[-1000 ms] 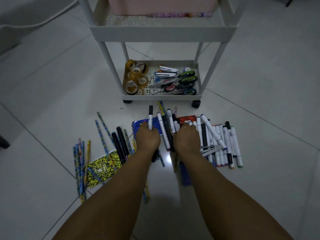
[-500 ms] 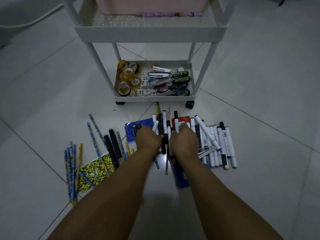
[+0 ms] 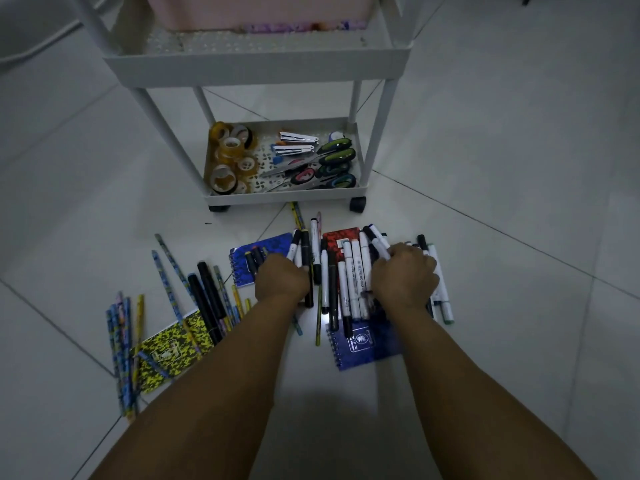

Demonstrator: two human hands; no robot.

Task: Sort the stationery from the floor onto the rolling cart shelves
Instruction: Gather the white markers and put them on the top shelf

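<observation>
Both hands are down on the tiled floor (image 3: pixel 502 140) among a heap of markers (image 3: pixel 353 282). The left hand (image 3: pixel 282 280) has its fingers curled around a few markers at the heap's left edge. The right hand (image 3: pixel 405 277) is curled over markers at the right side, gripping a white one at its far end. Under the heap lie a red notebook (image 3: pixel 341 235) and, nearer, a dark blue notebook (image 3: pixel 360 344); another blue notebook (image 3: pixel 258 252) sits just left of the left hand. Further left are loose pencils (image 3: pixel 121 334) and a yellow notebook (image 3: pixel 169 351). Beyond the heap stands the white cart (image 3: pixel 256 65), whose bottom shelf holds tape rolls (image 3: pixel 230 161) on the left and scissors (image 3: pixel 329 166) on the right.
</observation>
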